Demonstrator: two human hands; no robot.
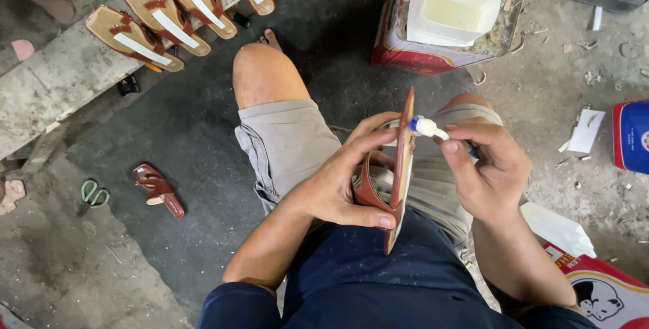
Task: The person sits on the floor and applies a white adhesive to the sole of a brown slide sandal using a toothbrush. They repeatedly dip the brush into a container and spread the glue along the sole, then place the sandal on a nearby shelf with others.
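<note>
The left hand [345,180] grips a brown sandal [400,167] held on edge over the lap, thumb along its lower rim. The right hand [483,167] presses a white-tipped brush [427,127] against the sole's upper edge. At 10 o'clock, 4 sandals [177,13] lie in a row (pale strips on their insoles); at 12 o'clock a white tub [451,13] sits on a red tin [422,55]. Green scissors [93,194] lie at 9 o'clock.

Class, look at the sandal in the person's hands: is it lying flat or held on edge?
On edge. The left hand holds the sandal so only its thin side faces the camera.
</note>
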